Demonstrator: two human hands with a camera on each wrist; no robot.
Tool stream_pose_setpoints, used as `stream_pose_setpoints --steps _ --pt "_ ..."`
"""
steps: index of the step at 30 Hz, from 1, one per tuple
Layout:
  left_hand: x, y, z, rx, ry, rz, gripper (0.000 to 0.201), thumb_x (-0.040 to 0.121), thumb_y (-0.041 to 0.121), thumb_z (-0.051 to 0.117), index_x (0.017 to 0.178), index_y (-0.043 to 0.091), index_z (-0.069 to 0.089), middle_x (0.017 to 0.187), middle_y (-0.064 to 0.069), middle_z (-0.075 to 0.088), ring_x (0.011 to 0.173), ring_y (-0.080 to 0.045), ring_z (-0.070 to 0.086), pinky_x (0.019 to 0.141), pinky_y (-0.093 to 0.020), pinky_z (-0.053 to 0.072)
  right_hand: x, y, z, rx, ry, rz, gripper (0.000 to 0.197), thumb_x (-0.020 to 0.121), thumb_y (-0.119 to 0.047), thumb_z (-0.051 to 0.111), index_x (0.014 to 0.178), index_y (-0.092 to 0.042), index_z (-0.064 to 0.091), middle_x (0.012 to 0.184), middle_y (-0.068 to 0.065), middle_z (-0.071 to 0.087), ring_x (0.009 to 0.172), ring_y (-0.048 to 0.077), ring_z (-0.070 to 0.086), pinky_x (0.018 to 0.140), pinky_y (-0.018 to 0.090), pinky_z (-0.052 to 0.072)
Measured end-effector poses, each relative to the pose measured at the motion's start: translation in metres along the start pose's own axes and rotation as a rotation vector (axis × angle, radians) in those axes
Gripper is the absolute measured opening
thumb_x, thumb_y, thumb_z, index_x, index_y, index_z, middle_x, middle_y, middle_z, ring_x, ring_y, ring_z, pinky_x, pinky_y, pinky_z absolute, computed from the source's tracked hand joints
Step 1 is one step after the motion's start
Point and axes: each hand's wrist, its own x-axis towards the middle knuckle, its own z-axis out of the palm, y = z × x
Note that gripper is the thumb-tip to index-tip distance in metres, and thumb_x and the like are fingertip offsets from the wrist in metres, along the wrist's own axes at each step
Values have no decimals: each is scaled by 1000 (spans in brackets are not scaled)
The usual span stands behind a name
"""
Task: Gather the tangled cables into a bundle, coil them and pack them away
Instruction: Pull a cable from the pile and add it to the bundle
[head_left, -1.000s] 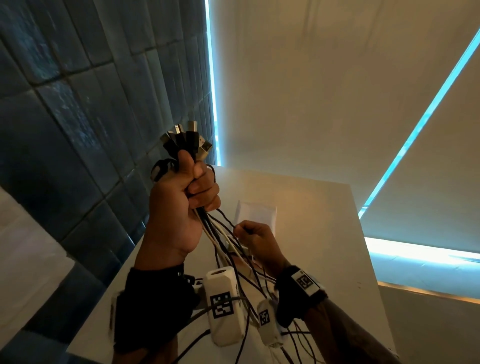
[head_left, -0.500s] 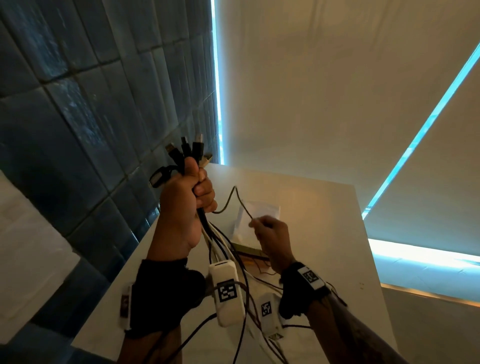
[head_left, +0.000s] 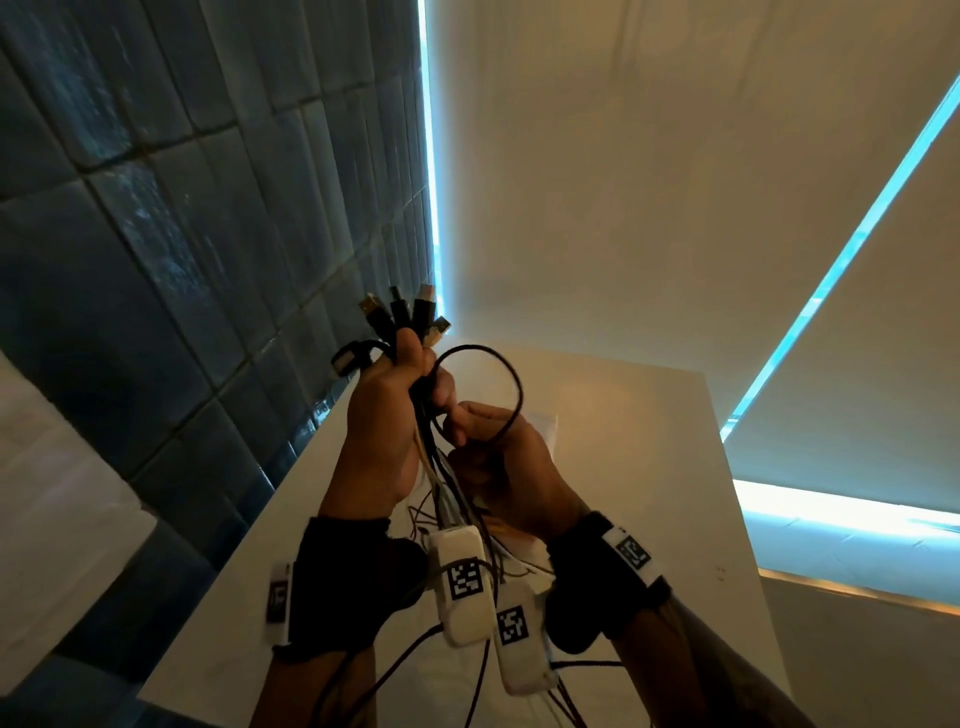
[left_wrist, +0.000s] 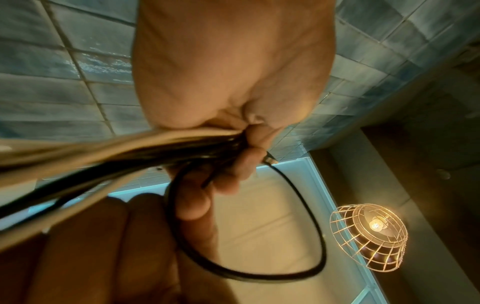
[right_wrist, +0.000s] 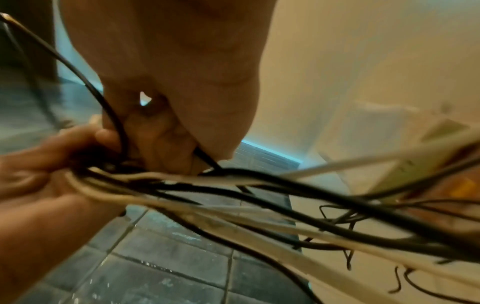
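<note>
My left hand (head_left: 395, 410) is raised above the white table (head_left: 649, 467) and grips a bundle of black and white cables (head_left: 434, 467), (right_wrist: 233, 195). Several USB plugs (head_left: 402, 317) stick out above the fist. My right hand (head_left: 498, 462) is right beside it and pinches a single black cable (head_left: 498, 364) that arcs in a loop up to the left fist. The same loop (left_wrist: 298, 236) curves below the left fingers (left_wrist: 233, 170) in the left wrist view. The rest of the cables hang down towards the table between my wrists.
A dark blue tiled wall (head_left: 156, 234) runs along the left of the table. A white sheet or pouch (head_left: 543, 423) lies on the table behind my hands. A beige blind (head_left: 675, 182) is behind, and a wire cage lamp (left_wrist: 369, 236) hangs overhead.
My right hand rose from low over the table up to the left fist, drawing the single black cable into a loop. The left hand kept its grip on the bundle.
</note>
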Motion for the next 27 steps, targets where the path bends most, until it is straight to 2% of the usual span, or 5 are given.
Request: stream_pose_setpoints --steps 7,13,19,23,27 --pt "-1 1 -2 -300 -154 5 44 99 38 30 63 19 46 51 7 29 43 -7 27 49 -24 31 9 21 -18 -32 149 -40 29 87 3 44 66 -15 55 56 2 33 51 17 21 54 35 12" --pt "1 9 -9 -379 -215 16 44 99 40 29 64 20 48 51 9 34 42 -4 27 47 -22 24 11 46 -37 -393 330 -104 34 98 -22 52 64 -21 61 66 15 43 58 26 35 53 31 32" --pt "2 9 -11 -409 -169 27 46 100 40 30 63 21 48 52 10 37 41 -3 29 45 -19 30 12 72 -59 -512 364 -48 35 97 -27 52 65 -23 66 61 4 58 59 27 52 64 42 47" --pt "2 9 -13 -394 -115 37 40 98 40 33 65 20 44 53 10 39 42 -3 28 44 -19 30 5 82 -76 -535 441 70 31 98 -17 50 70 -7 60 63 5 57 54 13 55 56 25 47" --pt "9 8 -19 -332 -13 3 41 100 39 32 66 20 44 51 11 40 40 -2 28 43 -19 26 3 69 -76 -549 565 78 24 95 -14 49 75 -8 62 58 0 47 48 9 42 45 22 35"
